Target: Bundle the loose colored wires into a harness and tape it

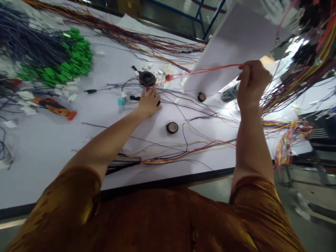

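My right hand (253, 82) is raised at the right, its fingers closed on red wires (210, 69). The wires stretch leftward from it in a nearly straight line, past a small red connector (168, 77), toward my left hand. My left hand (149, 103) lies palm down on the table, fingers stretched out over thin wires; its fingertips touch the red wire ends. Partly under this hand is a black-handled tool (135, 98). Just beyond the fingertips lies a black tape roll (147, 79), and a light-blue connector (121, 102) sits to the left.
Two smaller tape rolls (172, 127) (202, 97) lie on the white table (147, 134). Green connectors (56, 68) on dark wires are heaped at the left, near an orange-handled tool (54, 106). Wire bundles (147, 40) run along the back. A white panel (231, 38) leans behind.
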Available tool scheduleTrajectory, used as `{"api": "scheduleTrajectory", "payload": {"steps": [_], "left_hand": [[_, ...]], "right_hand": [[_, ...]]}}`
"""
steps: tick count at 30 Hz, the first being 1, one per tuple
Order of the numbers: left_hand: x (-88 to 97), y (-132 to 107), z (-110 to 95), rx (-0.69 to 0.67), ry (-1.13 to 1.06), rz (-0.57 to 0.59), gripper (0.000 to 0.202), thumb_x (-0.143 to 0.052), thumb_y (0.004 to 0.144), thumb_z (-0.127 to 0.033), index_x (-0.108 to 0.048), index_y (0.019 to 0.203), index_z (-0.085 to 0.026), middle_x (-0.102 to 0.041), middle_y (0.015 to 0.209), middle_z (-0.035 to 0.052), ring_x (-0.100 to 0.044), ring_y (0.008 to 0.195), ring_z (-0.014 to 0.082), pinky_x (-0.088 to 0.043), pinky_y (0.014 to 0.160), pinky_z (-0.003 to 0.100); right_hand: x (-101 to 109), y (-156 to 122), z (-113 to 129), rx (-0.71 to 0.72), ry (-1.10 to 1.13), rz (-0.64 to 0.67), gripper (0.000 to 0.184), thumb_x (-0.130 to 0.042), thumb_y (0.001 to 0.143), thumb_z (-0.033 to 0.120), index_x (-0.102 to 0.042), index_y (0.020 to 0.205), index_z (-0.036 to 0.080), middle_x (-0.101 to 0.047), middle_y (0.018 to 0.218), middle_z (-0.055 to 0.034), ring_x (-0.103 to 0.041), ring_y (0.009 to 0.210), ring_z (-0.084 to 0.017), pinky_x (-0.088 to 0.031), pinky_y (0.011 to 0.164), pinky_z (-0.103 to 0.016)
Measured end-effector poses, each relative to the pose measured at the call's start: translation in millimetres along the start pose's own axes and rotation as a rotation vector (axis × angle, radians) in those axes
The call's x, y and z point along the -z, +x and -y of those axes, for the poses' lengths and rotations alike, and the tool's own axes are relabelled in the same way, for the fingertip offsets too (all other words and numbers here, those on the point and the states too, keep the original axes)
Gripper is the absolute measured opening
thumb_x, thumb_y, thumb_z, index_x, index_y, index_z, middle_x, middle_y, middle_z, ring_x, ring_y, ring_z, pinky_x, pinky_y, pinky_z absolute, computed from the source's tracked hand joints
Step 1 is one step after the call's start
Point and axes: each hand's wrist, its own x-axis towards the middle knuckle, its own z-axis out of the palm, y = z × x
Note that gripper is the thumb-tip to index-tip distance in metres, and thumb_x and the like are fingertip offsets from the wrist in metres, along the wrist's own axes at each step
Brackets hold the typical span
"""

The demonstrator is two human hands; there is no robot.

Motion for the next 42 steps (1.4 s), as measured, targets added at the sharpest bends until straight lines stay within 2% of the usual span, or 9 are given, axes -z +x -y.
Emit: {"api": "scheduleTrajectory", "payload": {"steps": [3, 7, 12, 15, 20, 22, 25, 30, 42], "left_hand": [[1.7, -18, -4, 0.016, -0.043, -0.039, 0.048, -0.062, 0.089, -0.033, -0.062, 0.132, -0.013, -0.035, 0.164, 0.0192, -0.028, 0.154, 0.0338, -0.015, 0.122, 0.061], [3.6, -22, -3, 0.142, -0.147, -0.077, 0.051, -0.055, 0.092, -0.039, -0.058, 0.134, -0.01, -0.048, 0.155, 0.0193, -0.042, 0.142, 0.0315, -0.023, 0.116, 0.057], [19.5, 1, 29, 0.309, -0.431, -0.179, 0.056, -0.068, 0.08, -0.036, -0.058, 0.133, -0.018, -0.068, 0.127, 0.0143, -0.057, 0.112, 0.0282, -0.037, 0.099, 0.047], [36.0, -8, 26, 0.318, -0.696, -0.222, 0.031, -0.067, 0.081, -0.039, -0.068, 0.105, -0.021, -0.074, 0.096, 0.006, -0.058, 0.097, 0.0219, -0.039, 0.092, 0.04], [37.1, -67, -56, 0.042, -1.114, 0.504, 0.036, -0.081, 0.071, -0.045, -0.07, 0.092, -0.017, -0.074, 0.089, 0.004, -0.067, 0.088, 0.0185, -0.049, 0.081, 0.033], [33.3, -78, -90, 0.06, -1.409, 0.545, 0.039, -0.079, 0.077, -0.047, -0.067, 0.098, -0.017, -0.073, 0.093, 0.0054, -0.068, 0.091, 0.0173, -0.051, 0.084, 0.032], [41.6, -69, -108, 0.218, -1.685, 0.26, 0.028, -0.064, 0.093, -0.042, -0.062, 0.092, -0.014, -0.062, 0.07, -0.0005, -0.061, 0.065, 0.01, -0.052, 0.076, 0.029], [84.0, -48, -68, 0.351, -1.734, -0.203, 0.024, -0.048, 0.103, -0.024, -0.059, 0.083, -0.015, -0.05, 0.059, -0.0056, -0.049, 0.05, 0.0056, -0.048, 0.061, 0.022], [157.9, -109, -13, 0.22, -1.296, -0.693, 0.032, -0.059, 0.1, -0.031, -0.068, 0.074, -0.016, -0.071, 0.079, 0.0028, -0.063, 0.075, 0.0074, -0.046, 0.066, 0.018]], "right_hand": [[7, 7, -4, 0.136, -0.09, -0.219, 0.038, -0.037, 0.105, 0.043, -0.071, 0.097, 0.028, -0.066, 0.086, -0.0047, -0.066, 0.082, -0.019, -0.045, 0.083, -0.042], [9, -9, -4, -0.24, 0.584, -0.382, 0.026, -0.052, 0.1, 0.04, -0.063, 0.079, 0.03, -0.053, 0.064, 0.0054, -0.042, 0.049, -0.006, -0.035, 0.055, -0.031], [13, -64, 22, -0.741, 1.079, 0.456, 0.012, -0.067, 0.091, 0.034, -0.066, 0.096, 0.023, -0.041, 0.059, 0.0066, -0.031, 0.049, -0.007, -0.032, 0.047, -0.025], [14, -104, 43, -0.809, 1.125, 0.609, 0.028, -0.065, 0.091, 0.044, -0.067, 0.105, 0.02, -0.02, 0.052, 0.0109, -0.015, 0.045, -0.008, -0.024, 0.043, -0.025], [8, -164, 75, -0.666, 1.01, 0.858, 0.028, -0.07, 0.089, 0.045, -0.065, 0.103, 0.021, -0.053, 0.069, 0.0031, -0.044, 0.058, -0.01, -0.035, 0.055, -0.026], [3, -184, 87, -0.613, 0.877, 1.022, 0.031, -0.06, 0.096, 0.047, -0.065, 0.11, 0.02, -0.046, 0.065, 0.0049, -0.04, 0.057, -0.009, -0.032, 0.054, -0.025], [-1, -207, 100, -0.514, 0.665, 1.169, 0.039, -0.047, 0.1, 0.046, -0.069, 0.111, 0.016, -0.041, 0.06, 0.0053, -0.039, 0.056, -0.009, -0.033, 0.056, -0.024], [9, -231, 98, -0.47, 0.586, 1.337, 0.043, -0.045, 0.096, 0.044, -0.073, 0.109, 0.013, -0.054, 0.062, 0.0012, -0.045, 0.057, -0.01, -0.037, 0.059, -0.025], [5, -231, 92, -0.831, 0.688, 0.851, 0.044, -0.06, 0.087, 0.057, -0.072, 0.096, 0.016, -0.037, 0.058, 0.0058, -0.029, 0.05, -0.008, -0.021, 0.049, -0.025]]}}
